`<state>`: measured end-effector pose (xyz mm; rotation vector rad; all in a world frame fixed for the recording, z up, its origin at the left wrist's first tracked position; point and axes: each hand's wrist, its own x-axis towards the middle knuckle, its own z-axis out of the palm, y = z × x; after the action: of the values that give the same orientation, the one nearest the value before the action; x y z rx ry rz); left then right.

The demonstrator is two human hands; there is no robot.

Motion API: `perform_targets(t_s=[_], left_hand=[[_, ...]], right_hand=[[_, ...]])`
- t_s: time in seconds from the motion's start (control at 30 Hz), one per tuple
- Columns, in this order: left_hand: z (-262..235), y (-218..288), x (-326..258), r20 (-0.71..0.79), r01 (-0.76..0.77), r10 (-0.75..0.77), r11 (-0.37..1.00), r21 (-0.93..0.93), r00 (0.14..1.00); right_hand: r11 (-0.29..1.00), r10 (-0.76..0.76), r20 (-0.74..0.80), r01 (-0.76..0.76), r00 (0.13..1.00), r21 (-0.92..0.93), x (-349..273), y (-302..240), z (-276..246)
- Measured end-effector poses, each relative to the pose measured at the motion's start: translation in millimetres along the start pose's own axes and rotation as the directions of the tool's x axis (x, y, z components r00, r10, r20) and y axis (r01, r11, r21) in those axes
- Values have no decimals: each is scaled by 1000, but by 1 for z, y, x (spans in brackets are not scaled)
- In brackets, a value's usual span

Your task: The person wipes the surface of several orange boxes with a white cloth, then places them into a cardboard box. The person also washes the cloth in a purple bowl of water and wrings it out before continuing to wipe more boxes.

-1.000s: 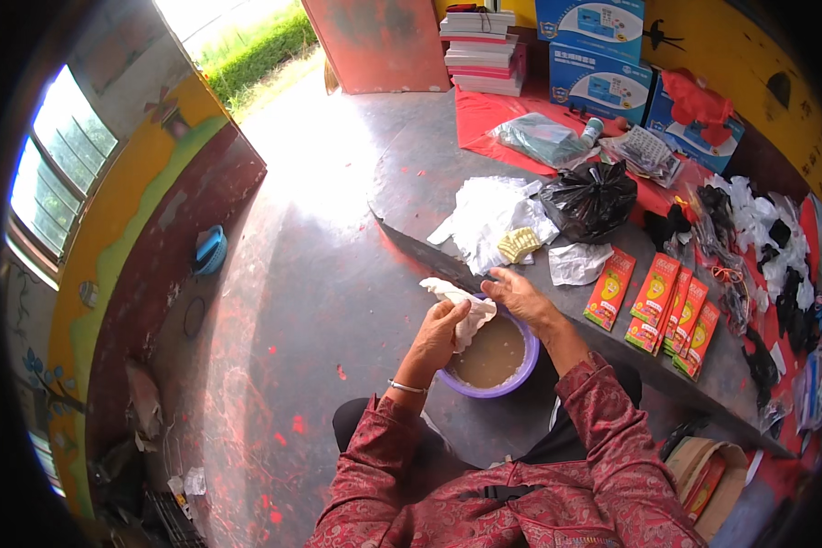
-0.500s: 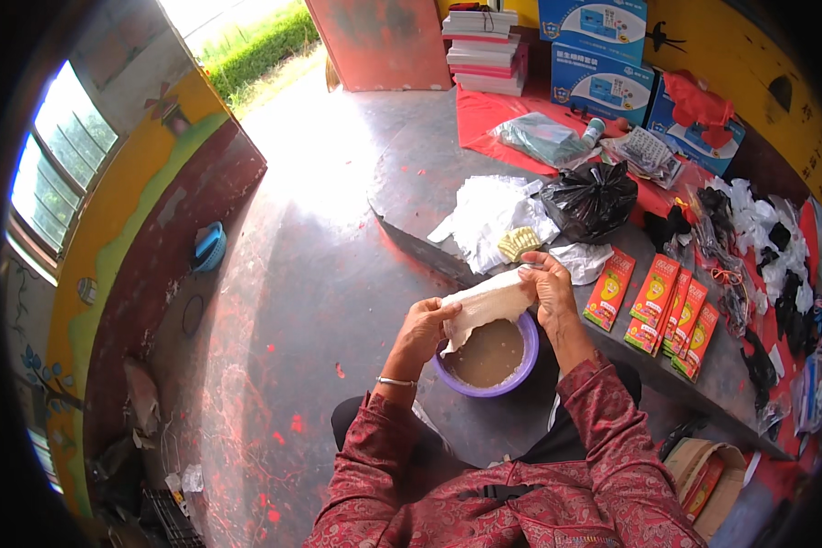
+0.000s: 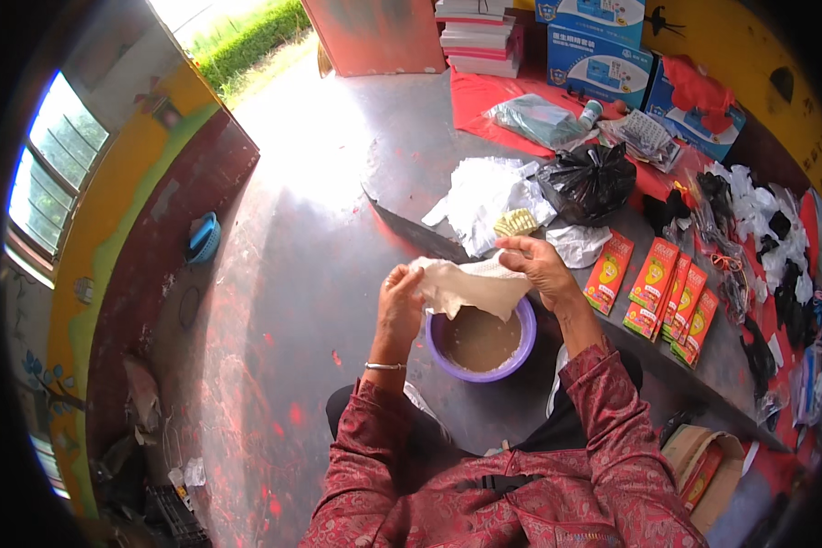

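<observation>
Floor (image 3: 279,274), grey with red flecks, is the largest field I see from my remote post. Beyond it a raised grey platform (image 3: 411,164) carries blue boxes (image 3: 598,68) at its back, apparently stacked there to leave the nearer part for loose goods. A heap of white cloth (image 3: 484,187) lies beside a knotted black plastic bag (image 3: 589,187); to the right, red packets (image 3: 607,274) are partly fanned, perhaps so that each can be picked up singly. A purple basin (image 3: 480,375) of cloudy, brownish water stands between the knees, where I judge it is easiest to reach and would catch any drips. Above its far rim hangs the off-white cloth (image 3: 470,288); I cannot tell whether the two touch. The left hand (image 3: 399,297) pinches one end and the right hand (image 3: 539,269) the other, fingers closed, a hold that seems meant to keep the cloth spread. The cloth looks thin and limp, with a textured upper part toward the right and an uneven lower edge; whether it is wet I cannot tell. Smaller still are a ridged yellow object (image 3: 518,222) against the heap and a pale bracelet (image 3: 385,366) on the left wrist.
</observation>
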<state>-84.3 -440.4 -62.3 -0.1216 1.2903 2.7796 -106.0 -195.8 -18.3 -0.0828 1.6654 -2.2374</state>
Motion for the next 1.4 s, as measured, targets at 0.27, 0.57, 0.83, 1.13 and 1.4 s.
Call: perform_targets(t_s=[0.27, 0.57, 0.83, 1.13, 1.4], left_hand=[[15, 9, 1, -28, -292, 306, 928, 230, 952], [8, 1, -2, -186, -92, 255, 787, 611, 949], [17, -4, -1, -217, 117, 122, 546, 830, 968], [-11, -28, -10, 132, -225, -222, -471, 853, 966], [17, -31, -18, -39, -156, -348, -513, 844, 937]], right_hand=[[479, -403, -66, 149, 913, -865, 8, 15, -2], [473, -404, -140, 75, 904, -878, 12, 18, -8], [605, -324, -49, 167, 945, -778, 57, 62, -37], [467, -80, -167, -111, 983, -877, 78, 219, -62], [97, 183, -47, -66, 982, -993, 13, 373, -80]])
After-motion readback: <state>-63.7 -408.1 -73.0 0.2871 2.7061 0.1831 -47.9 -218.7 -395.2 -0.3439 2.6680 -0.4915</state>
